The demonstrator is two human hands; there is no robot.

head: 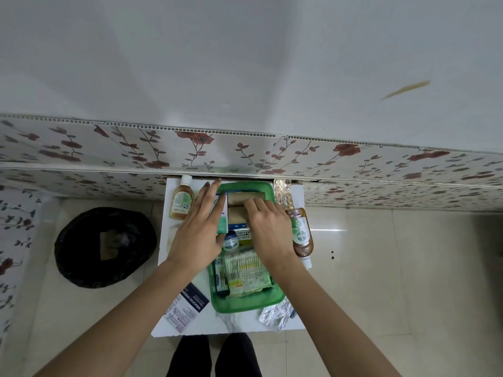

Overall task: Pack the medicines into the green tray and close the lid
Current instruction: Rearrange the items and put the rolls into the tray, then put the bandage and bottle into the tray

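The green tray [246, 304] stands in the middle of the small white table [239, 322] and is already well filled. At its 12 o'clock end lie two brown bandage rolls [245, 198], and the right hand [268, 227] rests on them with the fingers [251, 206] stretched flat and pressing down, not closed around anything. The left hand [200, 227] lies along the 9 o'clock side of the tray, fingers straight and loose, steadying a white and green box [222, 213] that stands on edge against the wall of the tray; I judge it as a touch, not a real grasp. Toward 6 o'clock inside the tray are a small round jar [230, 240] and a soft packet of cotton buds [246, 270]. Outside the tray there are still an amber bottle [181, 200] at 10 o'clock, a brown Dettol bottle [300, 235] lying at 3 o'clock, a blister strip [283, 195] at 1 o'clock, a dark leaflet box [187, 303] at 7 o'clock and crumpled foil [275, 312] at 5 o'clock. I see no lid. The rolls are probably light and soft, so they can be pushed flat. The bottles seem heavier and smooth, best taken around the body. The blister strip is thin and should be lifted by its edge.
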